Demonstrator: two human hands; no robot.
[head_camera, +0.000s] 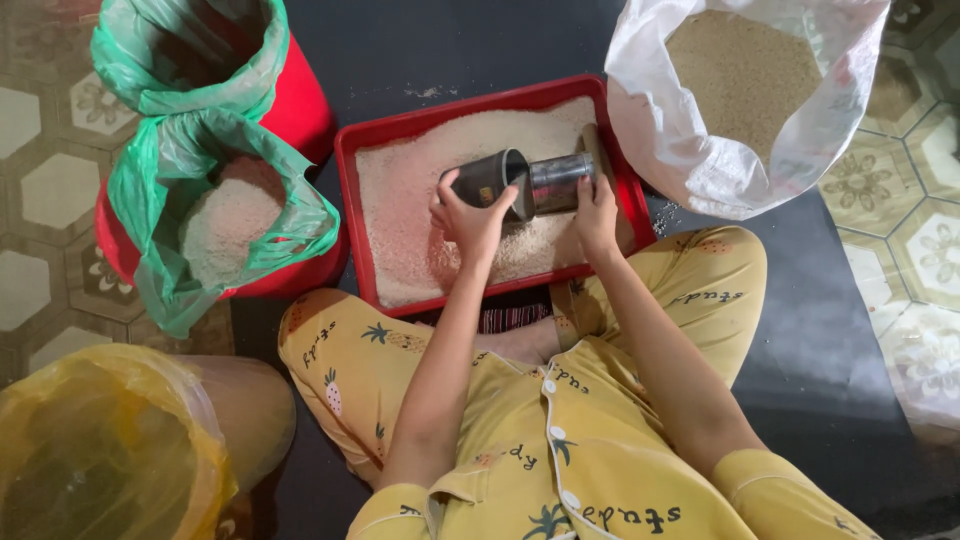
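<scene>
We sit on a dark mat (840, 330) laid over a patterned tile floor (40, 190). Under our gripping hands, a red rectangular plastic tray (350, 200) of white rice rests on the mat. Left of the grip stand two red buckets lined with green plastic bags (300, 110). Right of it sits an open white woven sack (800, 140) of grain. Nearer us, to the left, stands a yellow-bagged container (110, 450).

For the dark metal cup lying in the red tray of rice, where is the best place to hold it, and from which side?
Probably grip the dark cup around its round wall near the closed base, coming from the left as the left hand does. It lies on its side, mouth facing the shiny can, so the rim is blocked.
</scene>
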